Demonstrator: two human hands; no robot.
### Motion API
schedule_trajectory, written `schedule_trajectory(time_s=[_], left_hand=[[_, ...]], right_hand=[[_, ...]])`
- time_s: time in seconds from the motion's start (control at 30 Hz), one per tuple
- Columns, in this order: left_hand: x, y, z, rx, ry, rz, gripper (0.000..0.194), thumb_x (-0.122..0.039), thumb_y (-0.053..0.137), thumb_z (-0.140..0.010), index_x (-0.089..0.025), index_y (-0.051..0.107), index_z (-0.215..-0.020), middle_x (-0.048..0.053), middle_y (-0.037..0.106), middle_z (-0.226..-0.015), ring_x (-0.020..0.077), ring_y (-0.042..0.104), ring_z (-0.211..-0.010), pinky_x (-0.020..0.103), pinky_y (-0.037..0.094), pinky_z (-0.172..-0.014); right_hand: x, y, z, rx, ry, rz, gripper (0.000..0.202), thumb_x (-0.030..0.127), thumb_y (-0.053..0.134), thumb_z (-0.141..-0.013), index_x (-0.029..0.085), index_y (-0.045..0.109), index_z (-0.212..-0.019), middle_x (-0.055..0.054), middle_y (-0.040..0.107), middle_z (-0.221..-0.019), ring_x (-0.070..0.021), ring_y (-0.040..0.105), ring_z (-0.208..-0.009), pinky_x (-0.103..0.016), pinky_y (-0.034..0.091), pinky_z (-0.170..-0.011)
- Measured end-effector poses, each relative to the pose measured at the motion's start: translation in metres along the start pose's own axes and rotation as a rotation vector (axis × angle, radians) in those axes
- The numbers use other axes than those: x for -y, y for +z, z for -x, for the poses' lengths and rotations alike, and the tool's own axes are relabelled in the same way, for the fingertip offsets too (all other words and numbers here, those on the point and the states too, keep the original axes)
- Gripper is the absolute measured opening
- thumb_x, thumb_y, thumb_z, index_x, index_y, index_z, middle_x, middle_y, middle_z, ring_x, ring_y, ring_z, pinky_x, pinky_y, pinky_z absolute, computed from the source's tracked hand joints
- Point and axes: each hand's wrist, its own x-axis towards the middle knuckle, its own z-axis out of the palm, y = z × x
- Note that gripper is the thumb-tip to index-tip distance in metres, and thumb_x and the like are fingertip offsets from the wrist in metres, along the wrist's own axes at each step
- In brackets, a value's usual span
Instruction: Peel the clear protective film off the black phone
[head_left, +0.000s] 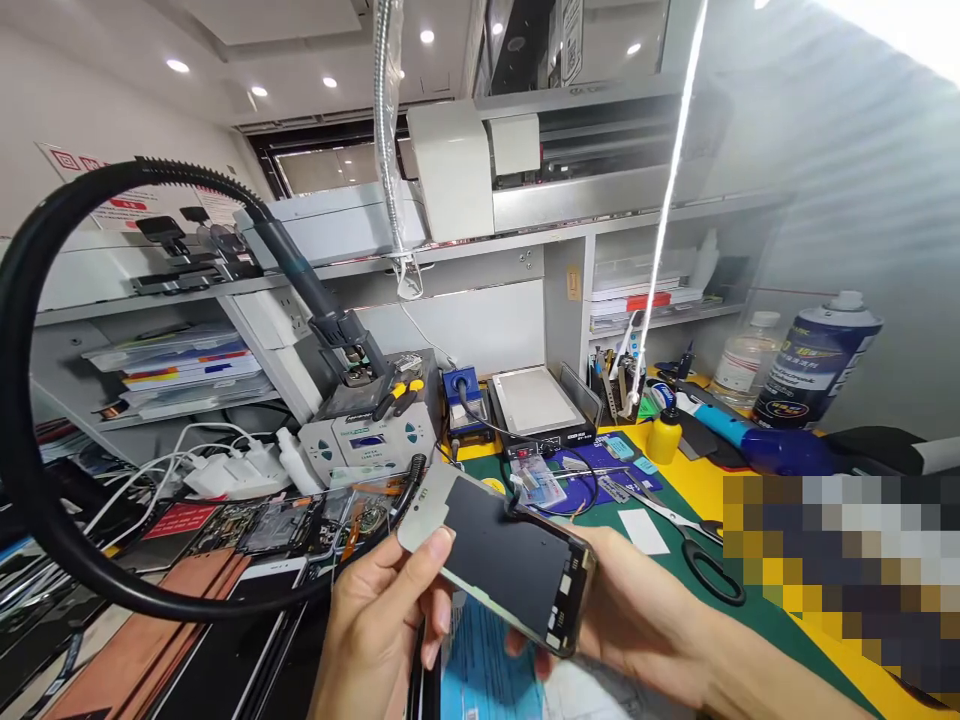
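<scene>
My left hand (390,610) pinches the pale, silvery upper-left end of an opened phone (502,560), its thumb lying on top. The phone shows a flat black panel with light edging and small white and dark parts at its lower-right end. Wrapped round that right end from below is my right hand (622,600), with its fingertips partly hidden under the phone. The phone is tilted above the bench. Whether the silvery plate is loose from the rest, I cannot tell. Below it lies a blue printed sheet (491,660).
A black hose (19,450) loops on the left beside a hot-air station (367,445). Behind the phone stands a flat heating plate (540,405). Scissors (705,570), a yellow bottle (664,435) and a spray can (817,360) are on the right. Several phone parts (277,520) lie left.
</scene>
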Motion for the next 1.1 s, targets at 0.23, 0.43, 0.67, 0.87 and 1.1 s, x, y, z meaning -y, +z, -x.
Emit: schedule_trajectory(time_s=[0.23, 0.43, 0.67, 0.87, 1.1], left_hand=[[-0.003, -0.010, -0.005, 0.007, 0.103, -0.040, 0.032, -0.041, 0.086, -0.075, -0.017, 0.065, -0.071, -0.006, 0.055, -0.052, 0.0086, 0.048, -0.044, 0.016, 0.040, -0.035], [0.001, -0.015, -0.006, 0.024, 0.104, -0.077, 0.029, -0.042, 0.081, -0.080, -0.019, 0.065, -0.074, -0.006, 0.059, -0.051, 0.0096, 0.050, -0.040, 0.019, 0.042, -0.035], [0.003, -0.016, -0.006, 0.031, 0.085, -0.142, 0.029, -0.044, 0.075, -0.086, -0.018, 0.070, -0.076, -0.002, 0.066, -0.055, 0.0136, 0.060, -0.046, 0.022, 0.047, -0.042], [0.009, -0.019, -0.005, 0.088, 0.113, -0.211, 0.034, -0.048, 0.072, -0.087, -0.014, 0.076, -0.082, 0.004, 0.075, -0.066, 0.0211, 0.070, -0.060, 0.031, 0.060, -0.057], [0.007, -0.021, -0.005, 0.114, 0.107, -0.156, 0.035, -0.047, 0.076, -0.082, -0.013, 0.080, -0.088, 0.008, 0.081, -0.079, 0.0288, 0.075, -0.066, 0.038, 0.066, -0.060]], right_hand=[[0.021, 0.002, 0.014, -0.047, -0.217, 0.276, 0.039, 0.046, 0.064, -0.093, 0.011, 0.071, -0.076, -0.007, 0.072, -0.067, -0.0151, 0.067, -0.057, -0.024, 0.053, -0.053], [0.021, 0.001, 0.017, -0.081, -0.217, 0.487, 0.033, 0.042, 0.078, -0.083, 0.012, 0.068, -0.072, -0.006, 0.075, -0.063, -0.0126, 0.063, -0.053, -0.024, 0.052, -0.056], [0.022, -0.002, 0.017, -0.085, -0.234, 0.488, 0.034, 0.043, 0.079, -0.083, 0.010, 0.072, -0.075, -0.007, 0.075, -0.064, -0.0131, 0.065, -0.053, -0.024, 0.053, -0.056], [0.018, -0.002, 0.014, -0.081, -0.241, 0.513, 0.033, 0.043, 0.080, -0.083, 0.011, 0.074, -0.078, -0.008, 0.075, -0.069, -0.0151, 0.066, -0.059, -0.026, 0.056, -0.058], [0.017, 0.001, 0.016, -0.098, -0.232, 0.533, 0.032, 0.041, 0.087, -0.074, 0.013, 0.072, -0.077, -0.006, 0.076, -0.069, -0.0147, 0.065, -0.057, -0.026, 0.055, -0.058]])
